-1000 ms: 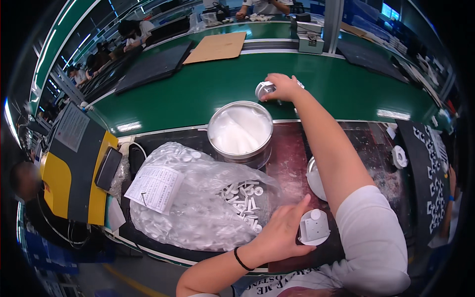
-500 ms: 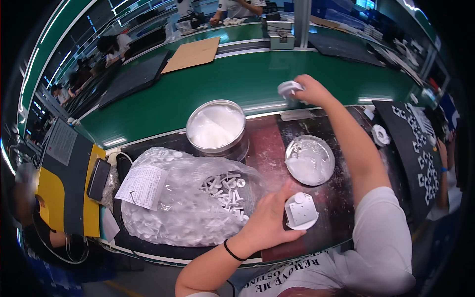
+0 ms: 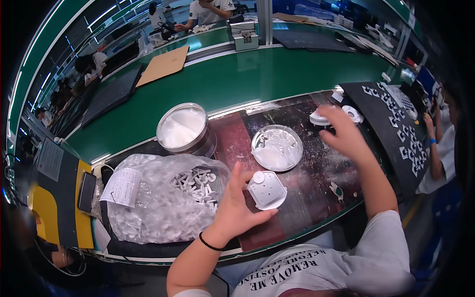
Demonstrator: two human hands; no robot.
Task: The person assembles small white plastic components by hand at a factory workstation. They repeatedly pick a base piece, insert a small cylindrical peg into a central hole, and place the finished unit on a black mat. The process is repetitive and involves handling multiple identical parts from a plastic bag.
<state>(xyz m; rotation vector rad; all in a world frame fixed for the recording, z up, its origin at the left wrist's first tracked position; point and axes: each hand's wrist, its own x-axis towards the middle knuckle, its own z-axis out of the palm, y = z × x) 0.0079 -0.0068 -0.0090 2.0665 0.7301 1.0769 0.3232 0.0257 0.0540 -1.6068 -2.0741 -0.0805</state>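
Observation:
My left hand (image 3: 236, 210) curls round the left side of a white plastic housing (image 3: 267, 192) with a round boss at its top, thumb along its lower edge and fingers at its upper left. My right hand (image 3: 344, 133) reaches to the far right of the worktop, its fingers slightly blurred on a white round plastic part (image 3: 317, 119). Just beyond those fingers lies a white ring-shaped part (image 3: 352, 114). Between my hands and farther back is a shallow round tin lid (image 3: 298, 161) with clear film and white bits in it.
Left of my hand lies a clear bag (image 3: 148, 222) of small white plastic pieces. Behind it stands a round metal tin (image 3: 204, 145) with white contents. A green conveyor belt (image 3: 237, 81) runs behind. On the right, a black board (image 3: 373, 106) carries several white parts near a co-worker's hand (image 3: 429, 126).
My right hand has come down from above the green belt to the worktop beside the ring-shaped part, carrying the white round part. My left hand stays at the housing. The view has swung right.

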